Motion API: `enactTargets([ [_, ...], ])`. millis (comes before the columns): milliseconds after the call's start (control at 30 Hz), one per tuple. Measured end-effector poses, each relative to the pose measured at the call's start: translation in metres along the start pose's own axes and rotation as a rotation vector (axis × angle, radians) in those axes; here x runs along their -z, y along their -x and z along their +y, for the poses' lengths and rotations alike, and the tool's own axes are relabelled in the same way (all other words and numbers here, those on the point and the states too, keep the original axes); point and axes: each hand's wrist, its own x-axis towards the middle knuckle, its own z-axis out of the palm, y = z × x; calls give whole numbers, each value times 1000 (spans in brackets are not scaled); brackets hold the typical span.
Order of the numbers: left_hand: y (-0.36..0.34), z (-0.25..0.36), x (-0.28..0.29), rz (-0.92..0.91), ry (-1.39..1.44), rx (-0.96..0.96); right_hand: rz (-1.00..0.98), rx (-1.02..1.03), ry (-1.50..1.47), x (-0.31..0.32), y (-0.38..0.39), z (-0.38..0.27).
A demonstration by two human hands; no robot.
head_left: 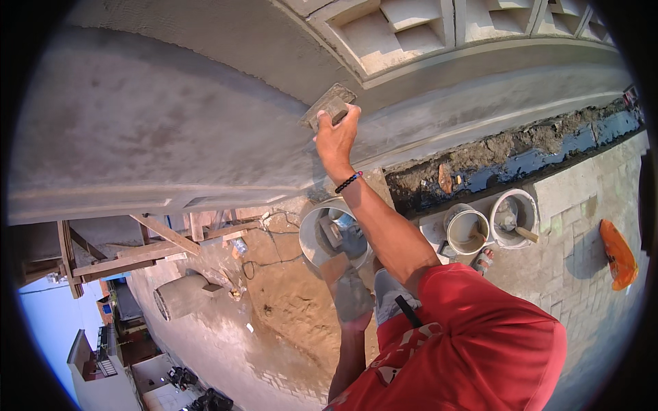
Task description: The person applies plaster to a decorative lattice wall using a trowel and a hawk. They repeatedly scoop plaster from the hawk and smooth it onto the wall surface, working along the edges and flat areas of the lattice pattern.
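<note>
A flat rectangular wooden plastering float [330, 105], grey with cement, is pressed against the grey rendered wall [157, 130] just below a moulded ledge with recessed blocks [404, 34]. It is held by the right hand [337, 137], which is raised at the end of an outstretched bare arm; the fingers [351, 113] are curled shut over the float's lower right edge, so that the float lies above and to the left of the knuckles, with its face on the plaster. A dark beaded bracelet [348, 181] is worn on that wrist.

The left hand [351, 296] is seen lower down, near the middle of the view, coated in grey mortar; whether its fingers are open or closed on something cannot be told, as the shape is blurred. Just above it, on the sandy ground, a round metal basin [314, 240] with grey mortar and a tool in it is set. To the right, beside a dark wet trench [521, 161], two white plastic buckets [466, 229] [515, 217] are stood side by side on grey paving blocks [582, 226]. An orange object [617, 253] lies farther right on the paving. A red shirt [473, 342] fills the lower part of the view, and wooden scaffold planks [137, 250] are seen at the left.
</note>
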Motion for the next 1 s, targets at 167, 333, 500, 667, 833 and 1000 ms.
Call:
enactTargets([
  [167, 3, 0, -4, -30, 16, -48, -122, -78, -76, 14, 27, 9],
  [333, 5, 3, 1, -88, 86, -41, 85, 70, -35, 12, -21, -9],
  [500, -1, -4, 0, -53, 72, 9, -54, 235, 245, 2, 20, 34],
  [667, 7, -1, -5, -92, 24, -63, 49, 65, -95, 3, -8, -35],
  [833, 0, 0, -4, -67, 111, -16, -63, 139, 248, -13, 27, -12],
  [1000, 2, 0, 3, -128, 89, -86, -85, -7, -185, 8, 18, -59],
])
